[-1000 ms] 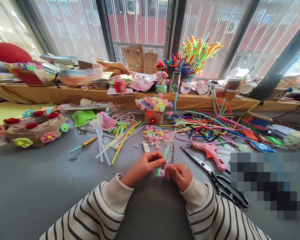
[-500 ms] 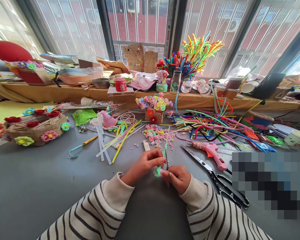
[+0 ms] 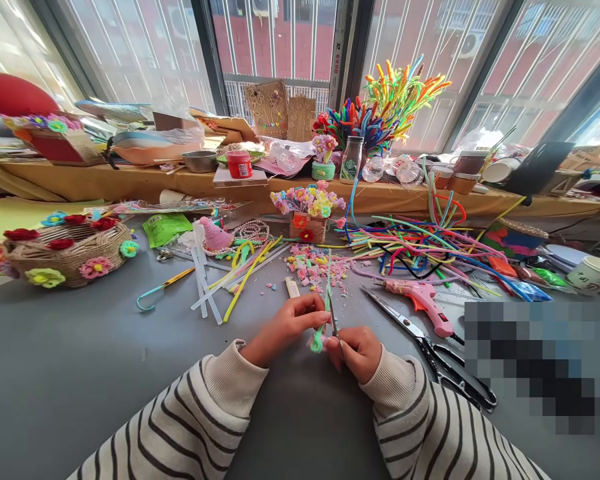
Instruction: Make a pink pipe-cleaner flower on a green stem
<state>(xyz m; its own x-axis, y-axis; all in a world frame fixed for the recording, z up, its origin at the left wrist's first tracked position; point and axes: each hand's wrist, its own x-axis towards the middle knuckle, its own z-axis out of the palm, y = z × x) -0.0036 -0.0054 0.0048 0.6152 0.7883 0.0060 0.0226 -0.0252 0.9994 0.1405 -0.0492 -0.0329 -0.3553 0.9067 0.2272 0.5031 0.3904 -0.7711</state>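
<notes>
My left hand pinches a light green pipe cleaner between thumb and fingers. Its lower end is curled, and a thin stretch of it points up and away. In my right hand is a small pair of scissors, closed in by the fingers, with the narrow blades upright beside the green stem. My fingers hide the handles, and I cannot tell whether the blades touch the stem. Pink and yellow fluffy clippings lie just beyond both hands.
Large black-handled scissors and a pink glue gun lie to the right. Loose pipe cleaners spread behind them. At left are glue sticks and a flower-trimmed basket. A small flower box stands at centre back.
The view has shifted slightly. The curled end of the green pipe cleaner has turned a little between my fingers; both hands hold nearly the same place.
</notes>
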